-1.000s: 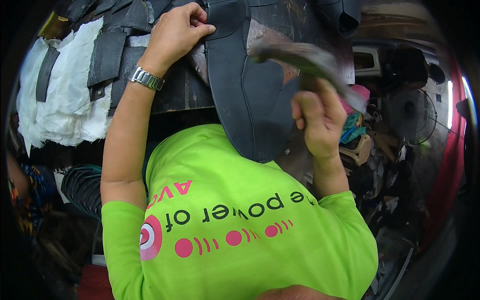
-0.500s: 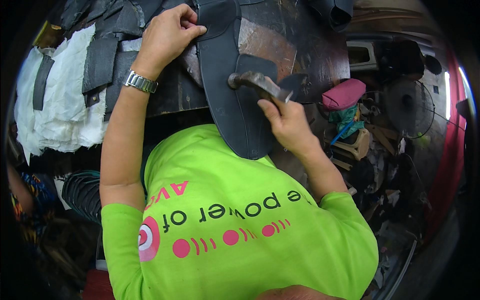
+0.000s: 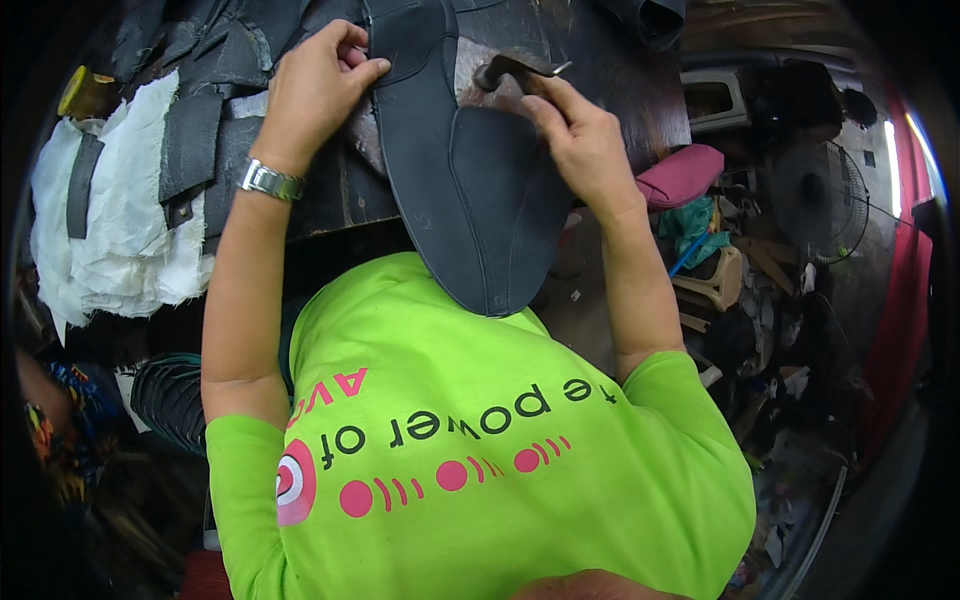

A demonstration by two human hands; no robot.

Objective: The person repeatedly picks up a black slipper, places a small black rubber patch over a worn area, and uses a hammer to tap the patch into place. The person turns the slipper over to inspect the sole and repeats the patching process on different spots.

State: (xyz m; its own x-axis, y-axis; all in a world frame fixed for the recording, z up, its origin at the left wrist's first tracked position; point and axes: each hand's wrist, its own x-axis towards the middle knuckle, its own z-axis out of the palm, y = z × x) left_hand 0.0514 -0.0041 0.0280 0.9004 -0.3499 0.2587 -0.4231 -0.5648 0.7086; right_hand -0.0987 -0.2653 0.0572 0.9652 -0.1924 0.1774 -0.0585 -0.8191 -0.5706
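Left hand: the left hand [image 3: 315, 85] is pressed down on the upper left edge of the dark leather piece [image 3: 465, 190], fingers curled tight and pinching that edge against the workbench [image 3: 620, 70]. There's a silver wristwatch [image 3: 270, 180] on that wrist.

Right hand: the right hand [image 3: 585, 150] is wrapped around the handle of a small hammer [image 3: 510, 70], fingers closed on it. The hammer's metal head sits just above the leather's upper right side, right at the bench top. Can't tell if it's actually touching the leather or just over it.

Leather piece: big, dark grey, tongue shaped, with stitched seams running down it. Its top half lies flat on the dark wooden workbench, and its rounded bottom end hangs over the near edge, over the person's lime green shirt [image 3: 480, 450].

Left side of the bench: a pile of dark leather scraps [image 3: 200, 140], partly lying on crumpled white cloth [image 3: 120, 220] that drapes off the left edge. A yellowish roll [image 3: 85, 92] sits at the far left corner.

Off to the right: below the bench's right edge there's a pink cushion-like thing [image 3: 680, 175], and further right a dark fan [image 3: 810, 200] in a pile of clutter too murky to make out.
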